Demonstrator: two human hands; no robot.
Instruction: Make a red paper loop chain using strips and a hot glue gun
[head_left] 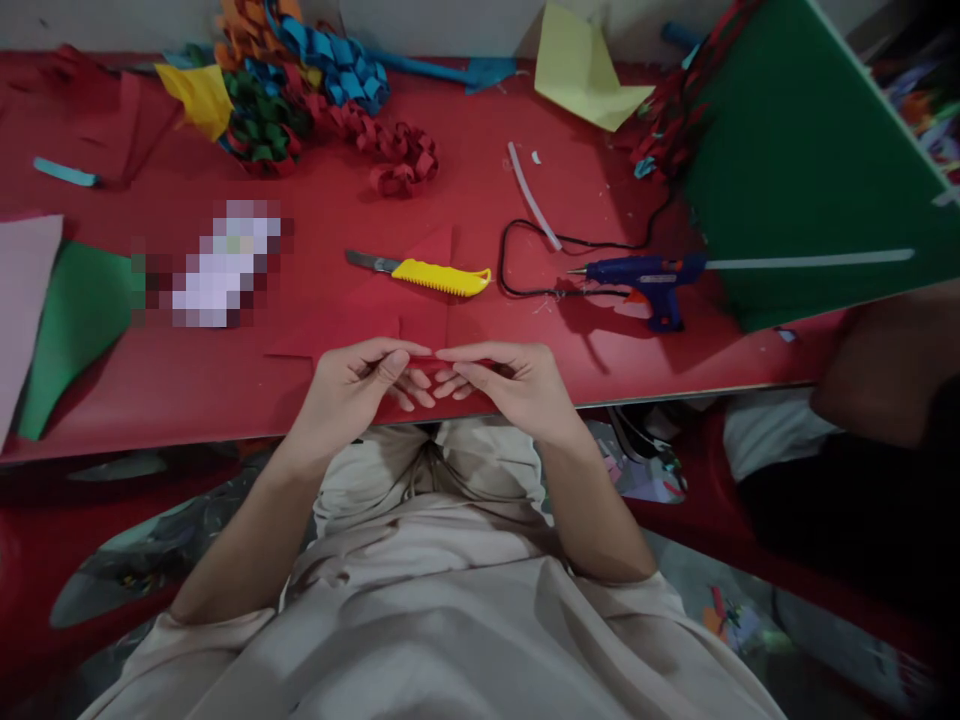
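At the table's front edge, my left hand [358,385] and my right hand [512,383] meet with index fingertips nearly touching. Both thumbs press against the fingers, pinching a narrow piece of red paper [433,360] that is mostly hidden by them. Just beyond my hands, red paper [352,330] lies flat on the red table and blends with it. Past that rests a yellow utility knife [442,277], its blade extended to the left. To the right is a blue hot glue gun [645,275], nozzle facing left, with a glue stick in its back.
Curled paper chains [330,100] are heaped at the back. A loose glue stick [534,195] lies near the black cord [504,260]. A green board [810,170] stands at right, beside another person's arm [885,365]. Green paper [82,320] and a blurred item [225,265] lie at left.
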